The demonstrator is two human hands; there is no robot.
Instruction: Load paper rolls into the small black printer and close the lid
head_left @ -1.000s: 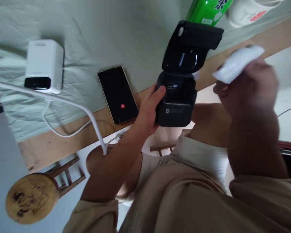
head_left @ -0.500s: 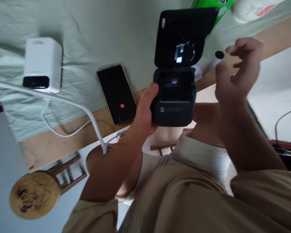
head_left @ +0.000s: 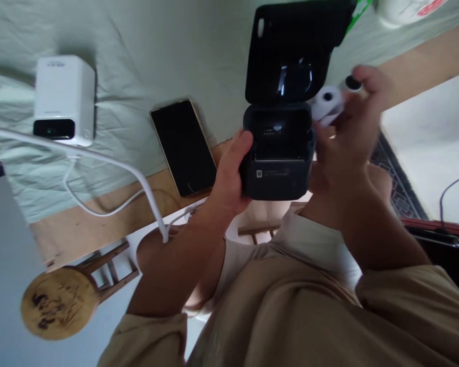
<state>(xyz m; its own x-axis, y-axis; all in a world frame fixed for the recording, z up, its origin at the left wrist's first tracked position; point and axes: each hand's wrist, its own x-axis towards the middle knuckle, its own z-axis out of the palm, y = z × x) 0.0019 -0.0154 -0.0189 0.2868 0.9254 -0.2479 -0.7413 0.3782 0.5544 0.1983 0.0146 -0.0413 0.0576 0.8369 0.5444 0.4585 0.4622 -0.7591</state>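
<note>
Your right hand [head_left: 348, 137] has come down beside the black printer [head_left: 277, 155] in the centre of the frame and now grips a white paper roll [head_left: 327, 104] just at its right edge. Your left hand [head_left: 229, 173] clasps the printer body, its lid [head_left: 294, 51] open upward. At left lie a dark phone [head_left: 183, 147] and a white box device [head_left: 64, 99] on the green cloth [head_left: 156, 51].

Our left hand [head_left: 229, 176] is curled in a grip, thumb lying on top, forearm bare. Our right hand [head_left: 346, 137] is raised just beside it, fingers [head_left: 367, 81] pinched together.
</note>
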